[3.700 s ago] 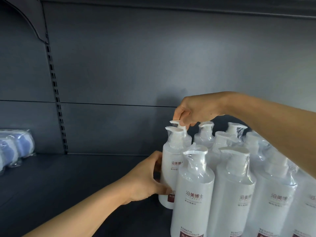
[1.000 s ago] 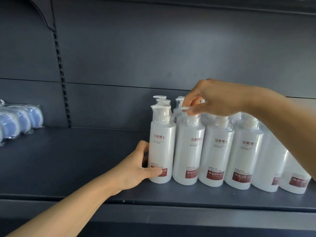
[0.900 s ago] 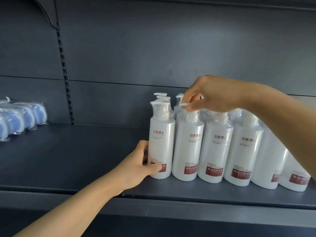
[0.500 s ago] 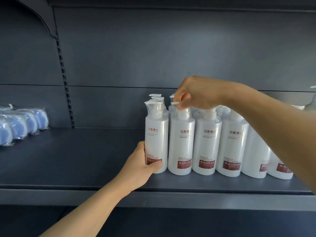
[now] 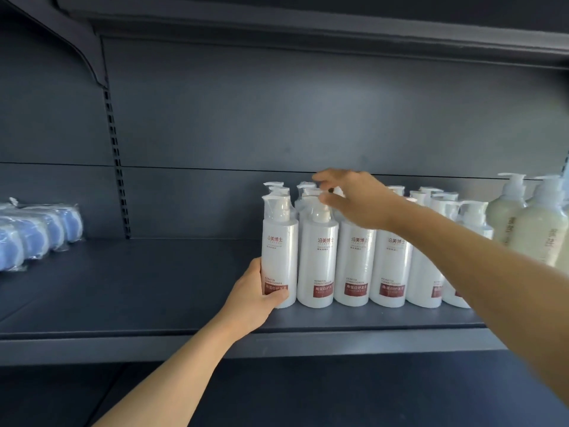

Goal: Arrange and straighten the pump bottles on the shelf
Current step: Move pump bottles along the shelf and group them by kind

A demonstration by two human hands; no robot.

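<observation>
Several white pump bottles with red labels stand in rows on the dark grey shelf (image 5: pixel 129 291). My left hand (image 5: pixel 252 295) wraps the base of the leftmost front bottle (image 5: pixel 279 241), thumb across its red label. My right hand (image 5: pixel 354 200) hovers over the pump heads of the second column, fingers spread, just above the second front bottle (image 5: pixel 318 251). It holds nothing. Further white bottles (image 5: pixel 389 257) run to the right, partly hidden behind my right forearm.
Cream-coloured pump bottles (image 5: pixel 538 229) stand at the right end of the shelf. Blue wrapped packs (image 5: pixel 40 232) lie at the far left. A wide bare stretch of shelf separates them from the white bottles. An upper shelf and bracket (image 5: pixel 89 57) overhang.
My right hand has let go of the second bottle's pump head and opened, lifting slightly above it. My left hand stays on the leftmost bottle's base. The camera has pulled back.
</observation>
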